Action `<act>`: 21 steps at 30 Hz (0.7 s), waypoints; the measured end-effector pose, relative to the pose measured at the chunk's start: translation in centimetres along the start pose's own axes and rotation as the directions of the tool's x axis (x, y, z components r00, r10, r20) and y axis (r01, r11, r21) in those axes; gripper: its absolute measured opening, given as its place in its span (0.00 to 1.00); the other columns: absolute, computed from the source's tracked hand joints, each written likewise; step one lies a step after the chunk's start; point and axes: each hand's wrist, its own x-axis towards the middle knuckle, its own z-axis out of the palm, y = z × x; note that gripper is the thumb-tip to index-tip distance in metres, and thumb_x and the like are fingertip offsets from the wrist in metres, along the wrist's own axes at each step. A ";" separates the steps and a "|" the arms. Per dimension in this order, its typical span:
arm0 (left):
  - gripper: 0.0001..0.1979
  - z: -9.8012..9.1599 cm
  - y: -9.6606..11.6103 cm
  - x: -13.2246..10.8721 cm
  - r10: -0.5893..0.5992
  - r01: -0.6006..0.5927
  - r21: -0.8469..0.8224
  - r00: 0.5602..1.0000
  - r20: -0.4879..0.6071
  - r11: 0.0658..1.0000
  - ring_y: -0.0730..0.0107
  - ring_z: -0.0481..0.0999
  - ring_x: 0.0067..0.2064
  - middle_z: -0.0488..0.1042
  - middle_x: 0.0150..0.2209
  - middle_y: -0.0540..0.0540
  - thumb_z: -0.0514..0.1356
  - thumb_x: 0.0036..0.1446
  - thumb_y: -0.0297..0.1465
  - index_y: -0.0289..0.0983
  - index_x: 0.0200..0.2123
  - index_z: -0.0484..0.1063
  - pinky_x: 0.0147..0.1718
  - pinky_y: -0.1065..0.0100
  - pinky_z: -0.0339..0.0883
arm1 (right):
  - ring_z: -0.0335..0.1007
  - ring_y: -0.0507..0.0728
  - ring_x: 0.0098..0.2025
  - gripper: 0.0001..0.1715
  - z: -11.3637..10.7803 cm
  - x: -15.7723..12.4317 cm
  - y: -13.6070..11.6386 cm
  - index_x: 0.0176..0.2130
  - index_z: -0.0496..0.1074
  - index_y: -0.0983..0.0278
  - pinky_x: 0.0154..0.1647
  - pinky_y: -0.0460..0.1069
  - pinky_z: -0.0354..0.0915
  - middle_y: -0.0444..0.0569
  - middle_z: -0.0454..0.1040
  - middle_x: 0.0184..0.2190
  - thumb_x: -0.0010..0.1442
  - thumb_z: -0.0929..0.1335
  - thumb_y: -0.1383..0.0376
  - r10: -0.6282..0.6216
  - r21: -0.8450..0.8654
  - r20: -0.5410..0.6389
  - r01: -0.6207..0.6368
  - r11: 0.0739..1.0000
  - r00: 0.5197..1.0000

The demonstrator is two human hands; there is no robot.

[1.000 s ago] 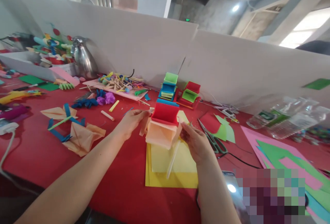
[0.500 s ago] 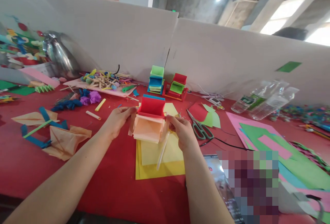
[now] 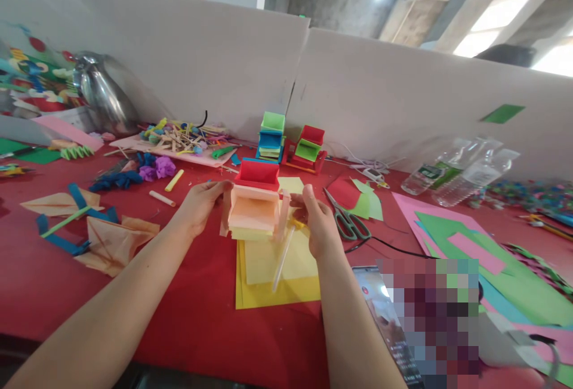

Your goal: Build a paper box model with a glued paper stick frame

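A folded paper model (image 3: 254,210) of open boxes, red on top with peach and pale yellow below, stands between my hands. My left hand (image 3: 206,201) pinches its peach side strip at the left. At its right side, my right hand (image 3: 317,219) has its thumb raised apart from the curled fingers, which are close to or touching the right strip. Under and in front of the model lie yellow paper sheets (image 3: 255,296). A thin translucent stick (image 3: 283,261) with a yellow bit at its top slants over them.
Two similar paper models, one blue and green (image 3: 271,138), one red and green (image 3: 308,144), stand behind. Scissors (image 3: 351,225) and a phone (image 3: 385,323) lie right, near plastic bottles (image 3: 474,174). Peach and blue paper pieces (image 3: 110,246) lie left; a metal jug (image 3: 105,96) stands behind.
The paper model has shifted slightly left and turned, so the peach box faces me more. My right thumb has lifted away from the right side strip.
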 end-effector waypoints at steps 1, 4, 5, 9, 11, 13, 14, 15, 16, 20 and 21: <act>0.13 0.0 0.1 0.0 -0.005 0.005 -0.015 1.000 0.003 1.000 0.77 0.61 0.19 0.65 0.16 0.53 0.61 0.40 0.40 0.36 0.17 0.68 0.20 0.73 0.54 | 0.60 0.49 0.23 0.27 0.0 0.1 -0.1 0.30 0.75 0.65 0.26 0.46 0.58 0.48 0.72 0.28 0.45 0.67 0.44 -0.031 0.007 -0.053 0.031 0.999 0.998; 0.12 -0.1 0.2 0.1 -0.022 0.023 -0.054 1.000 0.007 0.998 0.77 0.62 0.20 0.65 0.17 0.53 0.62 0.39 0.39 0.36 0.18 0.69 0.21 0.72 0.55 | 0.61 0.49 0.24 0.22 -0.1 0.3 -0.1 0.32 0.73 0.64 0.27 0.45 0.58 0.44 0.71 0.27 0.45 0.69 0.49 -0.136 0.013 -0.158 0.140 0.990 0.978; 0.12 -0.2 0.2 0.1 -0.028 0.028 -0.061 1.000 0.007 0.998 0.76 0.62 0.20 0.65 0.17 0.53 0.63 0.39 0.40 0.36 0.18 0.69 0.22 0.72 0.55 | 0.60 0.48 0.24 0.20 -0.1 0.3 -0.1 0.32 0.73 0.63 0.26 0.45 0.58 0.43 0.70 0.26 0.45 0.69 0.50 -0.158 0.012 -0.169 0.163 0.987 0.973; 0.12 -0.2 0.3 0.2 -0.043 0.043 -0.068 0.999 0.002 0.997 0.75 0.63 0.20 0.66 0.17 0.53 0.63 0.38 0.39 0.35 0.19 0.70 0.22 0.72 0.55 | 0.57 0.48 0.22 0.15 -0.3 0.5 -0.1 0.27 0.71 0.64 0.23 0.44 0.55 0.40 0.64 0.19 0.47 0.68 0.54 -0.188 -0.026 -0.153 0.186 0.982 0.970; 0.12 -0.3 0.3 0.2 -0.046 0.045 -0.068 0.999 -0.009 0.997 0.76 0.62 0.20 0.66 0.17 0.53 0.63 0.38 0.39 0.35 0.19 0.70 0.21 0.72 0.54 | 0.56 0.48 0.20 0.14 -0.4 0.5 0.0 0.25 0.69 0.63 0.22 0.45 0.54 0.38 0.61 0.16 0.48 0.67 0.54 -0.197 -0.061 -0.149 0.190 0.980 0.969; 0.12 -0.3 0.3 0.3 -0.049 0.048 -0.068 0.999 -0.018 0.997 0.77 0.62 0.20 0.66 0.17 0.53 0.63 0.38 0.38 0.36 0.18 0.69 0.21 0.72 0.53 | 0.54 0.48 0.18 0.14 -0.5 0.5 0.0 0.23 0.67 0.62 0.21 0.45 0.52 0.37 0.58 0.14 0.49 0.66 0.54 -0.205 -0.101 -0.151 0.192 0.976 0.967; 0.12 -0.4 0.2 0.3 -0.050 0.048 -0.068 0.999 -0.020 0.997 0.77 0.62 0.20 0.66 0.17 0.53 0.63 0.38 0.38 0.36 0.18 0.69 0.21 0.72 0.53 | 0.53 0.48 0.18 0.15 -0.5 0.5 0.0 0.22 0.66 0.62 0.20 0.45 0.51 0.37 0.58 0.14 0.50 0.66 0.54 -0.209 -0.120 -0.151 0.192 0.974 0.966; 0.12 -0.4 0.2 0.4 -0.050 0.049 -0.068 0.999 -0.021 0.997 0.76 0.62 0.20 0.66 0.17 0.53 0.63 0.38 0.38 0.36 0.18 0.69 0.21 0.72 0.53 | 0.52 0.48 0.18 0.15 -0.5 0.6 0.1 0.21 0.66 0.62 0.20 0.45 0.50 0.37 0.57 0.13 0.50 0.65 0.54 -0.213 -0.138 -0.150 0.193 0.971 0.965; 0.12 -0.5 0.1 0.5 -0.050 0.048 -0.068 0.999 -0.020 0.997 0.76 0.62 0.20 0.66 0.17 0.53 0.64 0.37 0.39 0.36 0.18 0.69 0.22 0.72 0.54 | 0.52 0.48 0.17 0.16 -0.5 0.7 0.1 0.21 0.65 0.62 0.19 0.45 0.50 0.37 0.56 0.13 0.50 0.65 0.54 -0.217 -0.155 -0.149 0.194 0.969 0.965; 0.12 -0.8 0.0 0.7 -0.042 0.041 -0.057 0.999 -0.020 0.998 0.75 0.62 0.20 0.65 0.16 0.53 0.63 0.38 0.40 0.36 0.17 0.69 0.22 0.72 0.54 | 0.52 0.49 0.17 0.19 -0.7 1.0 0.5 0.19 0.63 0.61 0.19 0.46 0.49 0.38 0.56 0.12 0.51 0.65 0.50 -0.238 -0.197 -0.147 0.207 0.958 0.960; 0.12 -0.8 0.0 0.8 -0.040 0.039 -0.052 0.999 -0.020 0.998 0.75 0.62 0.20 0.66 0.16 0.53 0.63 0.38 0.39 0.36 0.17 0.69 0.22 0.72 0.54 | 0.52 0.49 0.17 0.21 -0.8 1.0 0.5 0.19 0.63 0.61 0.19 0.46 0.49 0.38 0.57 0.13 0.51 0.64 0.50 -0.243 -0.202 -0.145 0.212 0.956 0.959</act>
